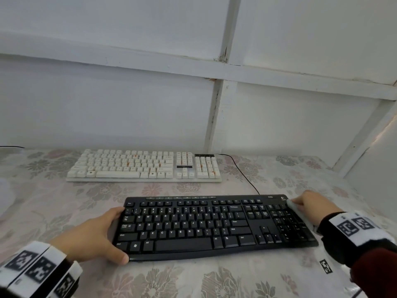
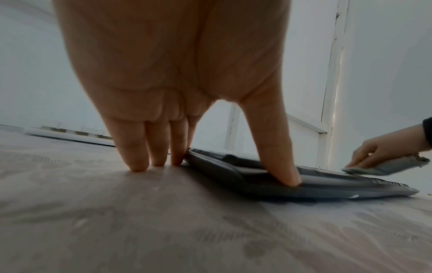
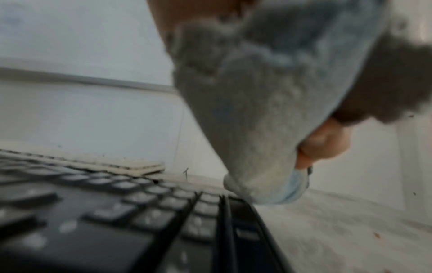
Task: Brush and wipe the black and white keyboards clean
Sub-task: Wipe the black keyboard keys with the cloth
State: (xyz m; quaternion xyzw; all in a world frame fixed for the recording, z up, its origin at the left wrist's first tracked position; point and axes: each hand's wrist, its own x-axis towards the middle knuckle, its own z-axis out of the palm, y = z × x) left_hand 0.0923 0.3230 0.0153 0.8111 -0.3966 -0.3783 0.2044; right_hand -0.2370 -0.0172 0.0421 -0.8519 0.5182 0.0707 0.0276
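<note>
Matt black plastic keyboard (image 1: 210, 226); cream plastic white keyboard (image 1: 144, 165); fuzzy grey cloth (image 3: 257, 114); glossy flowered cover on the table (image 1: 193, 278).

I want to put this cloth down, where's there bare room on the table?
Bare tablecloth lies in front of the black keyboard, and in the strip between it and the white keyboard. Right of the black keyboard is crowded: your right hand, the cable.

R-wrist view blurred; cloth (image 3: 268, 103) hides most of right hand (image 3: 325, 144). White keyboard (image 1: 144, 165) legends too small to read. Head view lower corners: forearms cut off.
</note>
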